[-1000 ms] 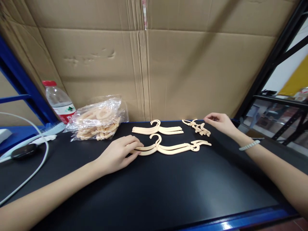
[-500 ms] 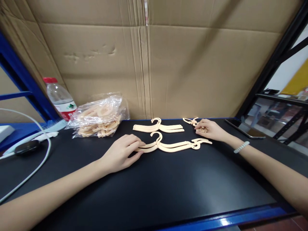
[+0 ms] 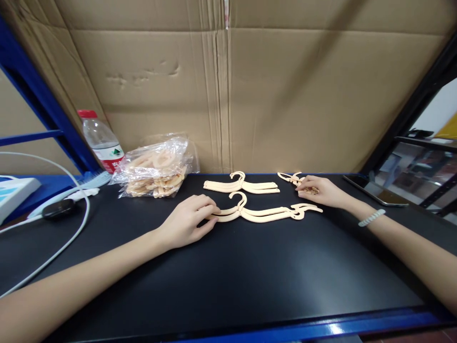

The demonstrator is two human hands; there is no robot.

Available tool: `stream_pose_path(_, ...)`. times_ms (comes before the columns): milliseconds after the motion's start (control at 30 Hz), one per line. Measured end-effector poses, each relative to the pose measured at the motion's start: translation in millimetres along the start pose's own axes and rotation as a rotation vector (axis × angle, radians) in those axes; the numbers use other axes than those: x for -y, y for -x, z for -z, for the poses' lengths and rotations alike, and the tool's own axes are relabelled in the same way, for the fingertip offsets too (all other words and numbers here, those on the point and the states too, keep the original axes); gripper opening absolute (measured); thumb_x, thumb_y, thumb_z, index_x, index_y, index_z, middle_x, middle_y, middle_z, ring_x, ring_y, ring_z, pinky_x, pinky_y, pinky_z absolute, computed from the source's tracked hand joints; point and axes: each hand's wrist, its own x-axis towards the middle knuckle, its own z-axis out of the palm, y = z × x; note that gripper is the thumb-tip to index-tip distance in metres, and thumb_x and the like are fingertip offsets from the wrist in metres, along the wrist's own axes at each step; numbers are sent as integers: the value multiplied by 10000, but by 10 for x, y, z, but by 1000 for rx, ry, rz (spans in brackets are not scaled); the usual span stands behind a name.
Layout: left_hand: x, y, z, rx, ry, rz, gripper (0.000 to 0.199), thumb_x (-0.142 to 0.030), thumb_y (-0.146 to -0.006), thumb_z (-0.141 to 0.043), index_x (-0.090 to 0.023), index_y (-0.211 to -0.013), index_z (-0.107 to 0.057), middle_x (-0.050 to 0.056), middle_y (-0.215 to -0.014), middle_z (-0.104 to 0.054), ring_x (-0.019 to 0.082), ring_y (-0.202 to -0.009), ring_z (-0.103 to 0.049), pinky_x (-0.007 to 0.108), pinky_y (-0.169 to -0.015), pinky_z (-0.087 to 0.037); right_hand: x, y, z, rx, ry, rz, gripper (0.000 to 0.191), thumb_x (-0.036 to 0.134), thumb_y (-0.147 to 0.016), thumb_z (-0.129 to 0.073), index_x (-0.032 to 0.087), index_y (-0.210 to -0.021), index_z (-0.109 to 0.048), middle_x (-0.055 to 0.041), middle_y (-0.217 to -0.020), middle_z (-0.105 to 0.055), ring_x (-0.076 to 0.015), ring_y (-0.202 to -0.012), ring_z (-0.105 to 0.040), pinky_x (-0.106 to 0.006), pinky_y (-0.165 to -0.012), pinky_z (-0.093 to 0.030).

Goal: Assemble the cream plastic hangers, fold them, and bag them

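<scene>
A cream folding clothes hanger [image 3: 264,216] lies flat on the black tabletop, its hook toward the back. My left hand [image 3: 193,221] has its fingers and thumb closed on the hanger's left end, which they partly cover. At the right end, a small curved cream piece [image 3: 303,209] touches the hanger arm. A second cream hanger [image 3: 259,187] lies behind, apart from both hands. My right hand [image 3: 317,191] is closed on small cream plastic pieces [image 3: 310,190], mostly hidden by the fingers. Just left of it lies another thin, curved cream piece [image 3: 290,177].
Clear plastic bags of cream parts [image 3: 157,166] and a red-capped bottle [image 3: 102,143] stand at back left. A white cable [image 3: 84,219] loops along the left side. A dark flat device [image 3: 373,190] lies at right. Cardboard [image 3: 285,95] forms the back wall.
The camera view has shifted, so everything appears farther right. Both hands keep nearly the same places relative to the hangers and small pieces.
</scene>
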Motion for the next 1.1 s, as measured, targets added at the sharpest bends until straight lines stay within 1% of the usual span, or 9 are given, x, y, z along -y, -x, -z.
stream_pose_path(167, 11, -32, -5, -14, 50, 99, 158, -218, -896, -486, -184, -981, -615, 68, -962, -630, 176, -876, -595, 296, -766, -486, 49, -25, 52, 31, 15, 6, 300, 456, -810, -543, 222, -882, -716, -89, -904, -647, -244, -810, -621, -407, -770, -507)
stream_pose_path(300, 53, -125, 18, 42, 104, 211, 206, -244, -905, -464, -186, -1057, -590, 80, -1033, -604, 187, -930, -590, 298, -769, -516, 46, -48, 77, 40, 45, 47, 272, 422, -793, -544, 231, -891, -711, -89, -891, -660, -261, -835, -614, -428, -791, -497)
stream_pose_path(467, 271, -282, -58, 122, 62, 212, 209, -159, -878, -474, -169, -1052, -589, 85, -1078, -614, 208, -1035, -567, 363, -925, -467, 4, -63, 34, 9, 63, 93, 269, 411, -787, -551, 220, -882, -715, -104, -929, -654, -273, -863, -611, -441, -802, -495)
stream_pose_path(600, 481, -389, -177, 162, -29, 289, 206, -147, -848, -535, -142, -1040, -607, 106, -1073, -630, 239, -1040, -570, 388, -933, -453, -26, -66, -24, -8, 62, 103, 304, 445, -835, -520, 220, -882, -720, -110, -929, -653, -272, -861, -606, -443, -805, -495)
stream_pose_path(700, 576, -456, -231, 200, -60, 289, 169, -178, -860, -544, -146, -1007, -622, 102, -1045, -634, 244, -1025, -570, 380, -906, -457, -31, -70, -39, -17, 66, 117, 348, 475, -866, -487, 219, -861, -722, -114, -920, -645, -272, -864, -597, -443, -804, -493)
stream_pose_path(800, 623, -516, -255, 207, -101, 292, 152, -190, -866, -542, -155, -995, -614, 93, -1021, -629, 234, -990, -577, 362, -871, -458, -13, -77, -7, -95, 77, 114, 410, 503, -900, -426, 222, -858, -721, -118, -920, -631, -277, -883, -587, -444, -811, -483)
stream_pose_path(900, 650, -563, -268, 219, -147, 277, 145, -204, -863, -554, -157, -989, -608, 90, -1011, -618, 229, -960, -578, 344, -829, -457, 36, -84, 62, -227, 83, 71, 446, 536, -904, -402, 225, -870, -719, -116, -921, -608, -269, -850, -582, -439, -794, -477)
stream_pose_path(1033, 655, -586, -277, 237, -174, 151, 139, -226, -898, -516, -164, -979, -611, 81, -1013, -612, 214, -946, -572, 321, -803, -447, 129, -90, 165, -423, 65, -80, 473, 584, -866, -437, 208, -873, -723, -97, -843, -559, -225, -702, -548, -395, -676, -470)
stream_pose_path(1100, 642, -586, -281, 238, -173, 117, 136, -225, -905, -507, -163, -974, -607, 76, -1003, -614, 207, -933, -574, 316, -800, -446, 169, -91, 210, -528, 24, -176, 452, 566, -854, -467, 198, -901, -724, -85, -816, -547, -216, -699, -533, -372, -663, -452)
